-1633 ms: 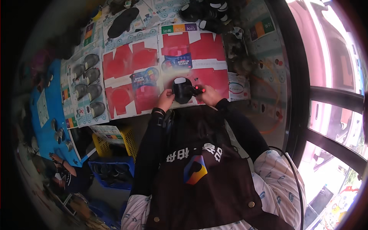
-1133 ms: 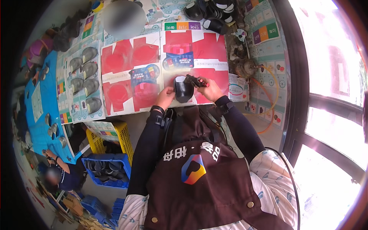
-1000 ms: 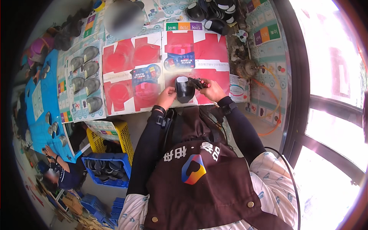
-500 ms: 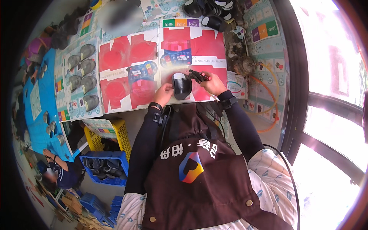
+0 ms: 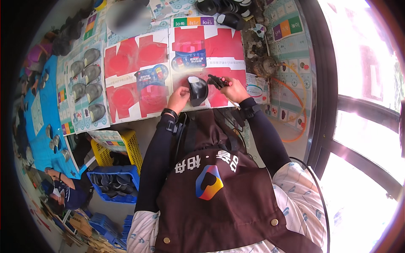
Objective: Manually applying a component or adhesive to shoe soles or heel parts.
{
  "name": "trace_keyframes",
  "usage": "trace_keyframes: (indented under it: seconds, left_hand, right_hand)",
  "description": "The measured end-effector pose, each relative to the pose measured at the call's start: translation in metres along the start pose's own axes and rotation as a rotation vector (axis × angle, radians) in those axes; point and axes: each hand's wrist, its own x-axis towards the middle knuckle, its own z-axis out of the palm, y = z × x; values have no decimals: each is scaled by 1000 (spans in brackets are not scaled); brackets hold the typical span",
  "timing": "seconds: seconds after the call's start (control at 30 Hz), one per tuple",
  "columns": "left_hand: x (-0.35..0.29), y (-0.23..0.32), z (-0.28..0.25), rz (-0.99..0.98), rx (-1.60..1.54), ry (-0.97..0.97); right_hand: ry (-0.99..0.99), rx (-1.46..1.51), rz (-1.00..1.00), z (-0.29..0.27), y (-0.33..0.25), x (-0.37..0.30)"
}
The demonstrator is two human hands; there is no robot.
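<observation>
A glossy black curved piece [image 5: 199,93], shaped like a shoe upper with a pale patch at its far end, is tilted over the near edge of the worktable. My left hand [image 5: 179,99] pinches its left side between bent fingers. In my right hand [image 5: 236,90], closed around its grip, is a small black spray gun [image 5: 217,82] with red parts. The gun's front points toward the piece from the right, a short gap apart. Fingers partly hide the gun's handle, and the underside of the piece is out of sight.
Red-and-white printed card sheets [image 5: 154,46] cover the table. Grey curved pieces [image 5: 93,74] lie in rows at left, more black ones [image 5: 230,20] at the far right. An orange hose [image 5: 302,105] hangs at right. Below left stand a blue crate [image 5: 114,170] and a seated person [image 5: 67,189].
The black piece has turned slightly in my left hand and shows more of its side. My right hand still holds the spray gun beside it. The whole view has shifted a little.
</observation>
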Motion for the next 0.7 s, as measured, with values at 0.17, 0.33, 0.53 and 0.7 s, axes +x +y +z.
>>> trace_keyframes:
  seconds: [0.17, 0.33, 0.53, 0.7]
  left_hand:
    - [1, 2, 0, 17, -3, -7]
    - [2, 3, 2, 19, 0, -20]
    - [1, -4, 1, 46, -52, 42]
    - [6, -14, -8, -58, 25, 45]
  right_hand:
    - [-92, 147, 48, 6, 7, -9]
    - [21, 170, 60, 6, 5, -7]
    - [-42, 120, 75, 4, 6, -24]
    - [-120, 202, 82, 15, -1, -21]
